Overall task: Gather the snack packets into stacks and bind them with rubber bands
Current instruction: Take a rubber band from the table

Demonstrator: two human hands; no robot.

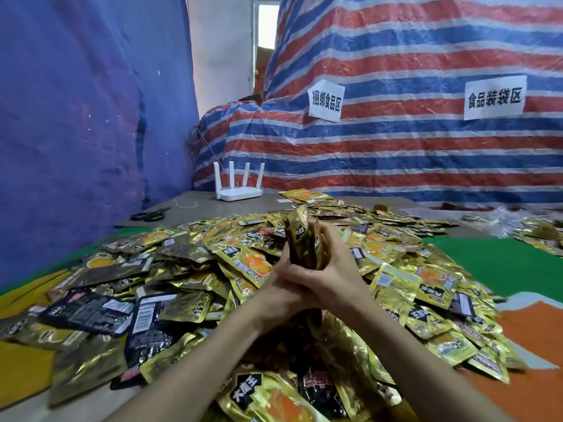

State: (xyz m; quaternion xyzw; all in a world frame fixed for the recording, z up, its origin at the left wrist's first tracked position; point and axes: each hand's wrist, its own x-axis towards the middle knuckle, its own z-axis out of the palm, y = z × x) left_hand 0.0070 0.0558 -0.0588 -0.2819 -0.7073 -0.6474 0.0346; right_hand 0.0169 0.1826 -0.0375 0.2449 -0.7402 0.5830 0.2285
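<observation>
A big heap of gold and black snack packets [189, 269] covers the table in front of me. Above its middle I hold an upright stack of packets [304, 239] on edge between both hands. My left hand [288, 278] grips the stack's lower left side. My right hand [332, 263] wraps around its right side, fingers curled over the packets. The bottom of the stack is hidden by my hands. No rubber band shows on the stack.
A white router [239, 185] with several antennas stands at the table's far edge. Black scissors [150, 214] lie at the far left. Behind the table hangs a striped tarp [396, 132] with two paper signs; a blue tarp [76, 132] walls the left.
</observation>
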